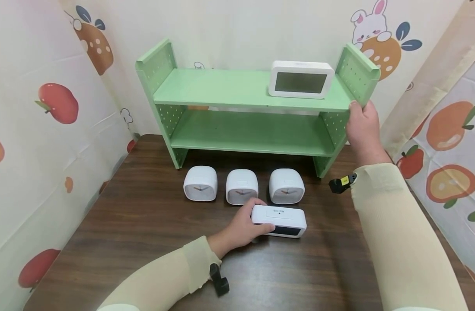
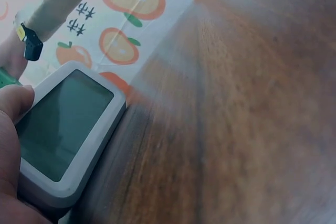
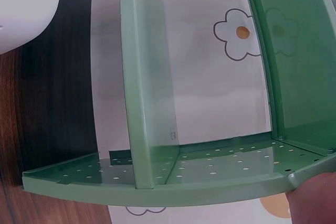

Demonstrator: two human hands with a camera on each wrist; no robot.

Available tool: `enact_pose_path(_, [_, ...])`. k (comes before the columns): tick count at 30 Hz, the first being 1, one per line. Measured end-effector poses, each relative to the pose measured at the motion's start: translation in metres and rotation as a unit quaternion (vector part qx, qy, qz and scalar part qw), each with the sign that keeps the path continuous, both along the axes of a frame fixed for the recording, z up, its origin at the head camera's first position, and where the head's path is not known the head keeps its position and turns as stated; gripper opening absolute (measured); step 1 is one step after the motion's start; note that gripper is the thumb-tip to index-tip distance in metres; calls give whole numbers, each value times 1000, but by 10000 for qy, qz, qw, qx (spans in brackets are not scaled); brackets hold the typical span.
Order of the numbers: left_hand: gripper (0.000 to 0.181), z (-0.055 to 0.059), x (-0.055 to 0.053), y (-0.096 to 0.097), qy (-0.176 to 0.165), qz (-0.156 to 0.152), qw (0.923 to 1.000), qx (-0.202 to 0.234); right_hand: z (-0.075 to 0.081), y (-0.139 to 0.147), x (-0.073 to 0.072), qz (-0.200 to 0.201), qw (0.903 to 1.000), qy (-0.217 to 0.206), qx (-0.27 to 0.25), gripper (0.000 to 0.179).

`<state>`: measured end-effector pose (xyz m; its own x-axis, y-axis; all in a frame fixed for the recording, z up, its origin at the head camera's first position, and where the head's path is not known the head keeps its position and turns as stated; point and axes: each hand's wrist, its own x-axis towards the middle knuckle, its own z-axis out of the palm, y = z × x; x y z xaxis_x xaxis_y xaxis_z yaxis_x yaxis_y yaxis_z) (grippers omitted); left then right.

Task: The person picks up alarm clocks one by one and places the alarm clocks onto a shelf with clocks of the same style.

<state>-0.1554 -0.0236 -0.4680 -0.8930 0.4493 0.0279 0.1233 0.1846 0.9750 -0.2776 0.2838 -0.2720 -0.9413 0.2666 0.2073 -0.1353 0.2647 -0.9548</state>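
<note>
My left hand [image 1: 243, 225] grips the left end of a white rectangular digital clock [image 1: 289, 214] low over the table, thumb across its front. The dark blank screen of this digital clock [image 2: 68, 124] fills much of the left wrist view. At the right side of a green two-tier shelf [image 1: 218, 88], my right hand [image 1: 363, 129] grips the edge by the upper board. Only part of the right hand [image 3: 315, 200] shows in the right wrist view, against the perforated side panel [image 3: 236, 166]. A second white digital clock [image 1: 301, 80] stands on the upper board, toward the right.
Three small white analog clocks, a left one [image 1: 200, 183], a middle one [image 1: 242, 187] and a right one [image 1: 286, 186], stand in a row before the shelf. Fruit-printed cloth [image 1: 58, 103] surrounds the dark wooden table [image 1: 144, 216] at the back and sides.
</note>
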Motion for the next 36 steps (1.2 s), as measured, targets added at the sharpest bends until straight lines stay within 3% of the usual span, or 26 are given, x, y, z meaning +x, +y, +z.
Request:
enact_pose_path(23, [50,0,1,-1,-205,20,9998,13,0,-2,-2,-130,9998,-87,-137,47])
enact_pose_path(36, [47,12,1,-3,-251,128,9982,521,2,-2,-2,-133,9996,-187,-190,48])
